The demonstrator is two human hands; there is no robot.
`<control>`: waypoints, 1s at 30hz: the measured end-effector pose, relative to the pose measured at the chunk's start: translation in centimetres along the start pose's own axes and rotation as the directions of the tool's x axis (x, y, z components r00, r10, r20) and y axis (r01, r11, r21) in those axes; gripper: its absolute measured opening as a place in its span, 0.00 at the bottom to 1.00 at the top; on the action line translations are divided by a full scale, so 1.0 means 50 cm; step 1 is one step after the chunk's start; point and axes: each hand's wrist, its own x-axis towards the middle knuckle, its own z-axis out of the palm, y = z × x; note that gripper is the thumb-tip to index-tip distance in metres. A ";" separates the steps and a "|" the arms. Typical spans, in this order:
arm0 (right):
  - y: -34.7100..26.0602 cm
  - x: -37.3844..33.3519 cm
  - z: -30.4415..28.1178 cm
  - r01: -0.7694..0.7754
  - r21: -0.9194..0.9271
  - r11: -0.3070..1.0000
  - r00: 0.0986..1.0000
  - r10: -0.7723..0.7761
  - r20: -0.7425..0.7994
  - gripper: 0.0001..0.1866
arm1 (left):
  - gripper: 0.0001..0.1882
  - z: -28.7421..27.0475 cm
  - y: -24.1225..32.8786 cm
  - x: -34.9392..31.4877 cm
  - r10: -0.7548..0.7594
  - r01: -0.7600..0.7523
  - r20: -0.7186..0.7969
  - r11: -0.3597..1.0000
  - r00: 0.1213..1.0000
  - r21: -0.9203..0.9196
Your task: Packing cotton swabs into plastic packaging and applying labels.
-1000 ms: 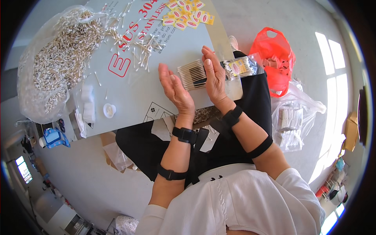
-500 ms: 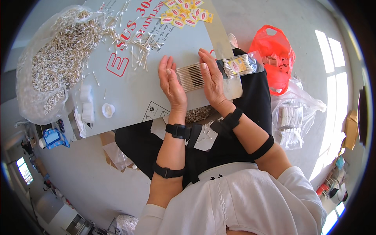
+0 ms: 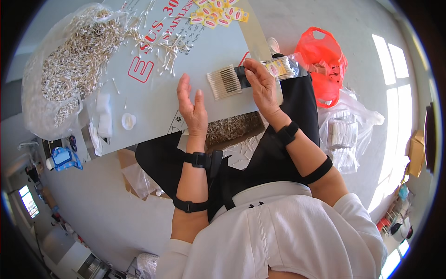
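Observation:
A flat row of white-tipped cotton swabs [image 3: 224, 82] lies on the grey table sheet between my hands, with a black strip [image 3: 240, 76] at its right end. My left hand [image 3: 193, 108] is open, left of the row and apart from it, fingers pointing away from me. My right hand [image 3: 263, 86] is over the strip's right side, its fingers loosely bent and the thumb apart from them; nothing shows in its grasp. Right of that hand, a clear packet of swabs with a yellow label [image 3: 278, 69] lies at the table edge, partly hidden by the hand.
A large clear bag of loose swabs [image 3: 76, 69] fills the table's left side, with scattered swabs [image 3: 169, 58] beside it. Yellow-and-white cards [image 3: 218, 11] lie at the far edge. A small white cup [image 3: 128, 121] stands near left. A red bag [image 3: 323, 65] rests on the right.
My hands have moved apart: the left drew back to the left and nearer, the right shifted right, off the swab row. More of the black strip and the box below the table edge shows.

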 end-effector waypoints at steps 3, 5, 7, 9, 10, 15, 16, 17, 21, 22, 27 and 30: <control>0.001 -0.018 -0.026 -0.045 -0.019 0.999 0.998 0.046 0.043 0.17 | 0.36 -0.009 0.009 -0.022 0.182 -0.290 0.262 0.833 0.948 0.470; -0.007 -0.026 -0.033 -0.032 -0.195 0.980 0.997 0.044 0.056 0.16 | 0.42 0.004 0.013 -0.031 0.103 -0.286 0.309 0.715 0.946 0.637; -0.020 -0.029 -0.035 0.059 -0.309 0.949 0.994 -0.029 0.102 0.15 | 0.43 0.010 0.011 -0.020 0.123 -0.316 0.319 0.669 0.940 0.672; -0.033 -0.032 -0.029 0.155 -0.410 0.899 0.983 -0.097 0.158 0.14 | 0.44 0.008 0.007 -0.010 0.144 -0.343 0.327 0.618 0.934 0.708; -0.032 -0.033 -0.030 0.189 -0.438 0.879 0.977 -0.123 0.174 0.13 | 0.44 0.011 0.007 -0.004 0.142 -0.351 0.341 0.630 0.929 0.693; -0.024 -0.035 -0.038 0.357 -0.508 0.784 0.932 -0.264 0.249 0.12 | 0.44 0.027 0.021 -0.022 0.097 -0.456 0.476 0.499 0.874 0.737; -0.025 -0.034 -0.036 0.376 -0.525 0.763 0.924 -0.271 0.268 0.12 | 0.44 0.028 0.019 -0.028 0.059 -0.475 0.505 0.447 0.861 0.758; -0.025 -0.033 -0.034 0.394 -0.542 0.742 0.917 -0.278 0.287 0.11 | 0.43 0.029 0.016 -0.032 0.018 -0.495 0.532 0.394 0.847 0.775; -0.024 -0.033 -0.027 0.413 -0.567 0.713 0.909 -0.290 0.298 0.09 | 0.43 0.029 0.011 -0.037 -0.010 -0.503 0.539 0.342 0.842 0.793; -0.023 -0.033 -0.026 0.414 -0.574 0.707 0.910 -0.294 0.294 0.09 | 0.43 0.029 0.012 -0.036 -0.017 -0.505 0.538 0.322 0.843 0.801; -0.022 -0.032 -0.026 0.424 -0.592 0.686 0.904 -0.284 0.319 0.09 | 0.43 0.032 0.013 -0.037 -0.029 -0.497 0.530 0.308 0.847 0.811; -0.028 -0.032 -0.023 0.421 -0.572 0.703 0.905 -0.287 0.314 0.09 | 0.43 0.032 0.015 -0.036 -0.031 -0.480 0.523 0.352 0.852 0.803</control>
